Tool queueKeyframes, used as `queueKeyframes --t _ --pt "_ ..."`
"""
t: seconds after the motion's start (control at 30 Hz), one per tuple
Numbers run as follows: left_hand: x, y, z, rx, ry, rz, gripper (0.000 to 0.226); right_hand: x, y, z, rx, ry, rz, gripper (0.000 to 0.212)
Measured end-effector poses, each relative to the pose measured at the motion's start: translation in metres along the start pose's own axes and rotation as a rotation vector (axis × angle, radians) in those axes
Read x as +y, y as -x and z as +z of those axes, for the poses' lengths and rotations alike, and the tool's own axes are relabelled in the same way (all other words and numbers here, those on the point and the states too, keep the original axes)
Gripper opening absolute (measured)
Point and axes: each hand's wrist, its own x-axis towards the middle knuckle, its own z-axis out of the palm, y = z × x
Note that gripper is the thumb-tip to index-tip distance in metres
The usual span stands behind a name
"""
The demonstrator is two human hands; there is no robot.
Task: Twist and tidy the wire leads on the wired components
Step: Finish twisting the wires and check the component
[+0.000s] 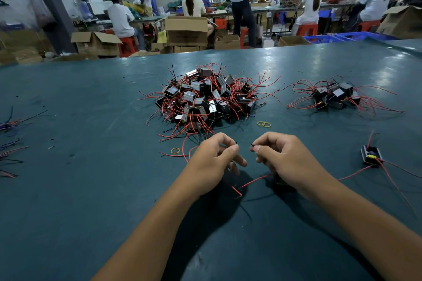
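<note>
A dark teal table (91, 189), smooth and faintly glossy, is seen filling most of the view; its far edge is met by cardboard boxes (186, 29) and seated workers (121, 20) beyond, and broad open surface is left at the lower left and between the forearms. A large heap of wired components (203, 98) — small black blocks with metallic faces, tangled in thin red and black leads — is piled at the centre, just ahead of the hands. A smaller heap (333, 96) is set well apart to the right. A single component (371, 155) is laid near the right edge, its red leads trailing outward. Loose wires (9, 143) are cut off by the left border. The left hand (214, 157) is shown pinching a black lead tip between thumb and forefinger; the right hand (283, 155) is shown pinching the facing tip likewise, a fine bare strand (246, 142) spanning the gap. The held component is largely hidden beneath the right hand. Yellow rubber bands (264, 124) are scattered nearby — one (175, 150) beside the left hand.
</note>
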Motion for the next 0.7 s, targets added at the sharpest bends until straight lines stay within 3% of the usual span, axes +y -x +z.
queueKeyframes --t 0.37,0.5,0.7 --pt "0.0054 0.0022 0.0005 -0.034 0.021 0.0 0.012 -0.0029 0.0001 -0.0015 -0.033 -0.18 0.062 0.011" --pt "0.0066 0.0045 -0.0024 -0.079 -0.093 0.036 0.01 -0.0036 0.0014 -0.0018 -0.081 -0.17 0.045 0.009" --pt "0.0082 0.0058 0.0004 -0.062 -0.075 0.031 0.008 -0.0013 0.0019 0.0017 -0.088 -0.148 0.001 0.009"
